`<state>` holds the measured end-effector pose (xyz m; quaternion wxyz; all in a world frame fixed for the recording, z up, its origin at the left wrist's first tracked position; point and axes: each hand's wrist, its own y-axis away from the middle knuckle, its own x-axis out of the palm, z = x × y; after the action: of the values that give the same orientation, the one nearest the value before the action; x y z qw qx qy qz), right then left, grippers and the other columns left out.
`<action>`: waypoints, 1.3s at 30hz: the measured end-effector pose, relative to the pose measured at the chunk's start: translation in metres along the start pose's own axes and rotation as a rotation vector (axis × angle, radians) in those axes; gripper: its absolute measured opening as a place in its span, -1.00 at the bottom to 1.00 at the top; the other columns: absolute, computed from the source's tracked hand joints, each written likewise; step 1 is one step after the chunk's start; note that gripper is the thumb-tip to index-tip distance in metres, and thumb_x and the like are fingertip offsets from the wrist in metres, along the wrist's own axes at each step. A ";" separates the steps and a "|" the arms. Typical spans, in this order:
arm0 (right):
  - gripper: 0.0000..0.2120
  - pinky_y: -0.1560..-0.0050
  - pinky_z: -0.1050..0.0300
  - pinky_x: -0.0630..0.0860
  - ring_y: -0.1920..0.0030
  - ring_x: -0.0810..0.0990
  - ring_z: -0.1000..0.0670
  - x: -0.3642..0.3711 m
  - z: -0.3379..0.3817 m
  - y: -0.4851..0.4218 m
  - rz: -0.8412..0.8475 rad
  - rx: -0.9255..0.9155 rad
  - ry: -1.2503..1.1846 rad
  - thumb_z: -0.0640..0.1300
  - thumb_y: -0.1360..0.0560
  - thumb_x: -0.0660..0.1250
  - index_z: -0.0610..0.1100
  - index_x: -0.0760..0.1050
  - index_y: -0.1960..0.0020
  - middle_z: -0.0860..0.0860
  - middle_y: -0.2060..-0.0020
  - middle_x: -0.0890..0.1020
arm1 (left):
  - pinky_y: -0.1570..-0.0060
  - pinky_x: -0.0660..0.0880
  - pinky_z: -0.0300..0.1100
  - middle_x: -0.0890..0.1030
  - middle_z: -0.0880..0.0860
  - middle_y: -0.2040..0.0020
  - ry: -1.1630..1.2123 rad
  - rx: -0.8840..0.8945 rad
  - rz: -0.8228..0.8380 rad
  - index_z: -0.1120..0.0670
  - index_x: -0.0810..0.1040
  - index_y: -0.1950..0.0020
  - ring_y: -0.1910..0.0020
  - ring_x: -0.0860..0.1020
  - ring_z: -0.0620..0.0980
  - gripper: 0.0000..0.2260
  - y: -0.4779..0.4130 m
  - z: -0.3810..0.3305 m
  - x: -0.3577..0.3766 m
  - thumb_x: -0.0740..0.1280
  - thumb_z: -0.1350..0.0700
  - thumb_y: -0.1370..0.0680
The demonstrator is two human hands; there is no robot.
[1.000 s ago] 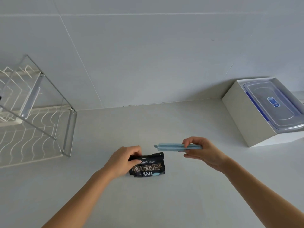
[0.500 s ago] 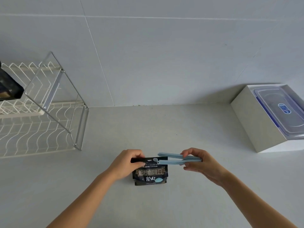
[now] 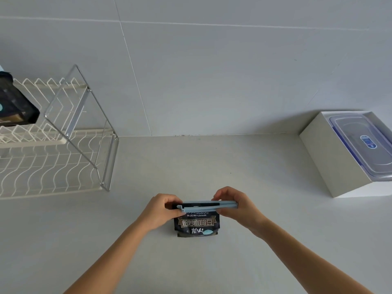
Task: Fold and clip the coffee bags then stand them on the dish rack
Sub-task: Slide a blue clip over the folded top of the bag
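Observation:
A black coffee bag with gold and white lettering lies on the pale counter in front of me. A long light-blue clip sits across its folded top edge. My left hand pinches the bag's top left corner and the clip's hinge end. My right hand grips the clip's right end. Another black coffee bag stands on the upper tier of the white wire dish rack at the far left, partly cut off by the frame edge.
A white box holding a clear plastic lidded container stands at the right against the tiled wall. The rack's metal end frame juts toward the counter's middle.
My right hand has carried the blue clip leftward and down onto the bag's folded top. My view has shifted, bringing the rack and the bag on it into sight.

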<state>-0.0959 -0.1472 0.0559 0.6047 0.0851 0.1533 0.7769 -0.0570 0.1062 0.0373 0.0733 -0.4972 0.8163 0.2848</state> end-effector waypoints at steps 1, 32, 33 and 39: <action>-0.75 0.04 0.10 0.55 0.08 0.61 0.03 0.002 0.000 -0.001 -0.001 -0.002 0.012 -0.36 -0.40 0.37 -0.05 0.53 0.06 -0.07 0.03 0.66 | 0.16 0.48 -0.35 0.67 -0.06 0.21 0.028 0.000 -0.005 -0.05 0.63 0.20 0.22 0.59 -0.17 -0.81 0.001 0.001 0.000 0.47 0.24 -0.37; -0.78 0.13 0.20 0.50 0.13 0.59 0.11 0.032 0.009 -0.014 -0.119 -0.129 0.472 -0.28 -0.38 0.38 -0.02 0.44 0.09 0.10 0.15 0.65 | 0.11 0.54 -0.34 0.71 0.11 0.13 0.520 0.001 -0.157 0.10 0.68 0.10 0.09 0.66 0.02 -0.86 0.015 0.023 0.013 0.48 0.27 -0.38; -0.76 0.10 0.20 0.46 0.09 0.55 0.13 0.032 0.013 -0.014 -0.088 -0.158 0.622 -0.21 -0.39 0.38 0.04 0.44 0.03 0.14 0.11 0.62 | 0.11 0.54 -0.34 0.71 0.11 0.13 0.519 0.003 -0.156 0.09 0.68 0.11 0.09 0.66 0.03 -0.86 0.015 0.023 0.013 0.48 0.27 -0.38; -0.73 0.13 0.14 0.39 0.00 0.56 0.01 0.068 0.030 -0.031 0.072 -0.264 1.058 0.07 -0.49 0.29 0.08 0.43 -0.17 0.11 -0.04 0.58 | 0.02 0.54 -0.24 0.71 0.12 0.12 0.482 0.018 -0.141 0.05 0.67 0.05 0.06 0.66 0.02 -0.83 0.013 0.019 0.012 0.47 0.23 -0.39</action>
<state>-0.0750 -0.0701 0.0700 0.4234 -0.3887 0.3350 0.7466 -0.0772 0.1116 0.0219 -0.0996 -0.6057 0.7760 0.1450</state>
